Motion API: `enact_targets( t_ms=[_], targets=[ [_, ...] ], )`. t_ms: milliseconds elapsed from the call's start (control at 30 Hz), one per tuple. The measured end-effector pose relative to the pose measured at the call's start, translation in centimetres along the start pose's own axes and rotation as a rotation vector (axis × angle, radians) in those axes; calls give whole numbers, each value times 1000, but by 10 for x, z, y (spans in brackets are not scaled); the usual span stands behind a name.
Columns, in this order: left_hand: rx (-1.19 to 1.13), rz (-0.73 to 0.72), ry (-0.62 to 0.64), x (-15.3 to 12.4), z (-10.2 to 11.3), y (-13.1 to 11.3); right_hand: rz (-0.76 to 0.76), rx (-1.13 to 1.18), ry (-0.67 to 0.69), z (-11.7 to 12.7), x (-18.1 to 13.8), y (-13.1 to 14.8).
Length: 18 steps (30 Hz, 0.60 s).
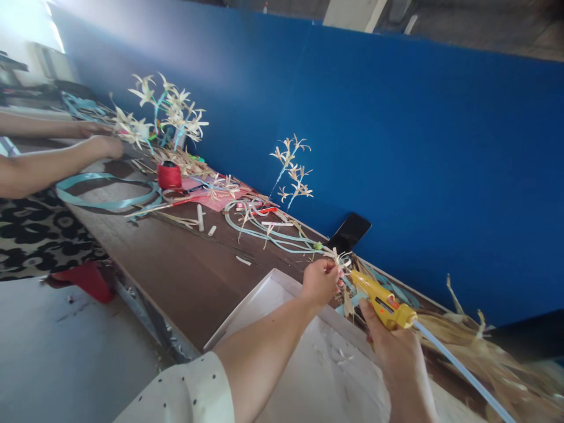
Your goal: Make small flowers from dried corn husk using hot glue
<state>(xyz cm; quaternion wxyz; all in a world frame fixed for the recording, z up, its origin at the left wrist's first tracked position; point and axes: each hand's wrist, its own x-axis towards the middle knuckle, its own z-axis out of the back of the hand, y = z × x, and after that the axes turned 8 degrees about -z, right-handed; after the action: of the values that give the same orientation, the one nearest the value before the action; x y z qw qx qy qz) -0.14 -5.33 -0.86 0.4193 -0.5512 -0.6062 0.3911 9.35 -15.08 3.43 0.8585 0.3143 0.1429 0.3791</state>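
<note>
My left hand pinches a small pale husk flower above the far edge of a white shallow tray. Wrapped round a yellow hot glue gun is my right hand. The gun's nozzle points left and lies close to the flower; I cannot tell whether they touch. A long, clear glue stick sticks out of the gun's back end. Pale blue strips lie just below the nozzle. Behind my left hand, a black phone leans against the blue partition.
At the left, another person's hands work by standing husk flowers. A red thread spool, a blue ribbon loop, a red pen and pale blue stems lie along the table. Dry husks spread at right.
</note>
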Motion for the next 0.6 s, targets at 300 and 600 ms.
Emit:
enact_targets(
  t_ms=[300,600],
  targets=[
    [-61,52,-30,0,4,-11,3,323,93,-6,15,-13],
    [-125,46,-8,2,4,-9,-26,601,130,-17,22,-19]
  ],
)
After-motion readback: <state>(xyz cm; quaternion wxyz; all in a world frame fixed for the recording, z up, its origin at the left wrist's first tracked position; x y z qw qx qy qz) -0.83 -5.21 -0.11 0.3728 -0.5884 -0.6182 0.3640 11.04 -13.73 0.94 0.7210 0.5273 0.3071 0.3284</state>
